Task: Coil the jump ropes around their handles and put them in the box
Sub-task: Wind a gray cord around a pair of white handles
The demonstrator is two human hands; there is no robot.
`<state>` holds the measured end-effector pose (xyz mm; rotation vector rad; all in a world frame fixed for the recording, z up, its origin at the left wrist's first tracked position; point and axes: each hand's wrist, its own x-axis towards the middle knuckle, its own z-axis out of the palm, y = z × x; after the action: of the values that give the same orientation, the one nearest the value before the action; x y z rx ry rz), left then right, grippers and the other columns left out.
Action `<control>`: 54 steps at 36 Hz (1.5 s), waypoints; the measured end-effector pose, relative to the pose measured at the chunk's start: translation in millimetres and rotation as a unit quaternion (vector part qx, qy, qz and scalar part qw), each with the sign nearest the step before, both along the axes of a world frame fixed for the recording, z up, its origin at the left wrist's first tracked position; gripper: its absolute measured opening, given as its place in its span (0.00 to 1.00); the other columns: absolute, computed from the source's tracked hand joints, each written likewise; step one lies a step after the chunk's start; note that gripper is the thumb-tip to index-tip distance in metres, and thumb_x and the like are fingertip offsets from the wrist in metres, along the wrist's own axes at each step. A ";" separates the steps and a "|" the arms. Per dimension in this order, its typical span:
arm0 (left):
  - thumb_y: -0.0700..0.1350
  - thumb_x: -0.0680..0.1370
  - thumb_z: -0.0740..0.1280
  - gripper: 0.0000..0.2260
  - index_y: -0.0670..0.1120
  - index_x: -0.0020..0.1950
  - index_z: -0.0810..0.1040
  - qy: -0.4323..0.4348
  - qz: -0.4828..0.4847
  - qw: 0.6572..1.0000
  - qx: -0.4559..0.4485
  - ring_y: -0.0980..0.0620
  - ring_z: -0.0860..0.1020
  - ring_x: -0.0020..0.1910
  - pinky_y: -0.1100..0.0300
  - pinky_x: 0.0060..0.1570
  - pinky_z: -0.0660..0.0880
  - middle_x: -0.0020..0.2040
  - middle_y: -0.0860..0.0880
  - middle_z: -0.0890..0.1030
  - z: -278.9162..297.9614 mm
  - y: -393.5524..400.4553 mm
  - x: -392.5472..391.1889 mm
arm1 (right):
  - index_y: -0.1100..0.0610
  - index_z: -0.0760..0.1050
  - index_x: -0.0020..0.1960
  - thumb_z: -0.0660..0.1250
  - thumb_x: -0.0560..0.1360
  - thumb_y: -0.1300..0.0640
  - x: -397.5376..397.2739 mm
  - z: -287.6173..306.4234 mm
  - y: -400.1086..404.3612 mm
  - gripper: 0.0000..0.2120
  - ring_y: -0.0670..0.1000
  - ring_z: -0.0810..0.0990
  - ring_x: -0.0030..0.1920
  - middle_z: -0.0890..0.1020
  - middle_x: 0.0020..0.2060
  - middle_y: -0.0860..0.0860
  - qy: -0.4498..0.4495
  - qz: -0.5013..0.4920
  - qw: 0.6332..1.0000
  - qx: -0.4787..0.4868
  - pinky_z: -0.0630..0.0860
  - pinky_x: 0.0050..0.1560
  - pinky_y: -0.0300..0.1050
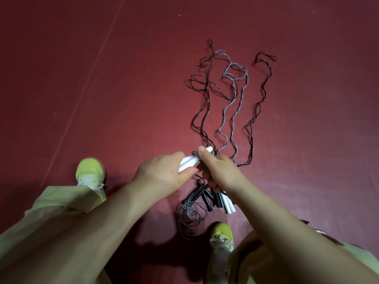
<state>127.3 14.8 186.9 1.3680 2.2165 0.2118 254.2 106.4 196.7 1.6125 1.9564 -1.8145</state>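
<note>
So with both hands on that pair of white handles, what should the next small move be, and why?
Probably another turn of cord around the white plastic handles. The left hand grips them while the right hand pinches dark cord at their middle, where only a narrow band is wrapped so far. The long wavy grey cord lies stretched across the dark red floor, uncoiled. No box is in view.

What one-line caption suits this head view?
Both hands grip white handles above wavy jump ropes on red floor.
</note>
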 end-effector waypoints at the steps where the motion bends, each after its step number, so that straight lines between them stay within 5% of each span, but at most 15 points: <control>1: 0.63 0.77 0.58 0.17 0.50 0.50 0.69 -0.005 0.001 1.000 -0.001 0.44 0.74 0.46 0.55 0.38 0.65 0.44 0.50 0.75 -0.9 0.8 -1.3 | 0.56 0.72 0.32 0.59 0.78 0.39 0.3 -0.3 0.3 0.25 0.49 0.64 0.23 0.70 0.27 0.53 0.009 -0.006 1.000 -0.007 0.60 0.25 0.38; 5: 0.61 0.70 0.70 0.18 0.48 0.44 0.70 -0.218 0.045 0.974 -0.029 0.45 0.76 0.40 0.52 0.39 0.70 0.40 0.48 0.77 -5.4 1.2 -8.1 | 0.57 0.71 0.34 0.59 0.79 0.43 0.4 -2.7 1.2 0.22 0.48 0.63 0.23 0.69 0.28 0.54 0.033 -0.004 0.999 0.004 0.59 0.25 0.38; 10: 0.49 0.74 0.67 0.09 0.44 0.48 0.74 -0.593 0.119 0.793 -0.071 0.51 0.80 0.30 0.61 0.32 0.76 0.33 0.46 0.81 9.5 -2.6 -7.9 | 0.56 0.67 0.36 0.59 0.79 0.44 -1.8 -1.3 1.5 0.19 0.50 0.58 0.26 0.63 0.29 0.56 0.111 -0.009 0.994 -0.005 0.55 0.26 0.41; 14: 0.65 0.68 0.58 0.26 0.44 0.49 0.77 -0.730 0.157 0.657 -0.109 0.49 0.75 0.28 0.57 0.33 0.75 0.31 0.47 0.75 11.1 -2.9 -9.9 | 0.60 0.70 0.41 0.58 0.72 0.41 -1.3 2.1 8.6 0.21 0.50 0.62 0.26 0.66 0.30 0.58 0.176 -0.021 0.984 -0.035 0.58 0.26 0.42; 17: 0.67 0.69 0.55 0.28 0.44 0.49 0.76 -0.748 0.167 0.636 -0.096 0.53 0.69 0.25 0.62 0.28 0.70 0.30 0.49 0.71 10.2 -0.8 -9.7 | 0.59 0.70 0.40 0.57 0.75 0.40 1.3 1.2 11.8 0.21 0.50 0.67 0.27 0.70 0.30 0.58 0.185 -0.014 0.981 -0.060 0.62 0.28 0.42; 20: 0.67 0.71 0.54 0.27 0.44 0.48 0.75 -0.718 0.189 0.665 -0.079 0.54 0.65 0.23 0.64 0.27 0.64 0.29 0.49 0.70 8.5 0.9 -7.8 | 0.57 0.72 0.40 0.53 0.82 0.41 2.3 -0.9 12.3 0.23 0.48 0.70 0.27 0.73 0.29 0.52 0.141 -0.014 0.986 -0.091 0.70 0.29 0.40; 25: 0.62 0.79 0.54 0.23 0.45 0.45 0.76 -0.589 0.220 0.777 -0.043 0.54 0.65 0.23 0.66 0.25 0.62 0.28 0.50 0.70 -0.3 1.3 -2.7 | 0.58 0.72 0.40 0.52 0.82 0.42 3.3 -3.8 9.2 0.23 0.47 0.68 0.25 0.72 0.29 0.50 0.083 -0.002 0.993 -0.084 0.73 0.31 0.44; 31: 0.61 0.80 0.54 0.18 0.48 0.50 0.73 -0.436 0.184 0.881 -0.014 0.54 0.67 0.25 0.63 0.26 0.63 0.33 0.50 0.72 -12.6 3.8 -1.5 | 0.56 0.68 0.36 0.52 0.82 0.40 1.8 -9.7 5.1 0.24 0.48 0.58 0.22 0.63 0.20 0.45 0.034 -0.024 0.995 -0.086 0.62 0.30 0.42; 38: 0.61 0.79 0.53 0.20 0.48 0.38 0.69 -0.195 0.092 0.976 -0.013 0.46 0.73 0.36 0.53 0.38 0.68 0.34 0.49 0.74 -12.3 6.1 -5.0 | 0.58 0.73 0.40 0.50 0.81 0.37 1.4 -10.7 1.6 0.27 0.47 0.57 0.23 0.62 0.23 0.46 0.034 -0.028 0.994 -0.100 0.55 0.28 0.40; 44: 0.64 0.79 0.52 0.19 0.54 0.61 0.68 0.057 -0.046 0.997 0.000 0.42 0.76 0.56 0.54 0.43 0.66 0.55 0.48 0.77 -8.4 1.1 0.4 | 0.52 0.70 0.31 0.53 0.73 0.27 3.0 -4.9 4.5 0.30 0.46 0.56 0.23 0.61 0.24 0.46 0.027 -0.031 0.989 -0.141 0.53 0.25 0.39; 49: 0.65 0.78 0.55 0.18 0.56 0.62 0.68 0.024 -0.039 0.998 0.029 0.43 0.76 0.55 0.54 0.45 0.68 0.54 0.49 0.77 -8.4 -0.5 -2.1 | 0.55 0.71 0.35 0.57 0.77 0.35 0.3 -2.9 4.7 0.25 0.47 0.56 0.21 0.63 0.19 0.44 0.015 -0.046 0.994 -0.101 0.53 0.25 0.39; 54: 0.58 0.73 0.68 0.14 0.50 0.40 0.69 -0.246 0.025 0.968 -0.029 0.52 0.70 0.33 0.56 0.36 0.65 0.35 0.52 0.73 -8.4 2.6 -6.6 | 0.51 0.62 0.28 0.58 0.79 0.47 -2.1 -1.3 3.3 0.22 0.47 0.54 0.22 0.59 0.21 0.47 0.070 -0.073 0.992 -0.072 0.51 0.27 0.42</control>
<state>120.7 17.4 178.5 1.0856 1.8241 0.4484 252.1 109.7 195.3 1.6652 1.7494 -2.1227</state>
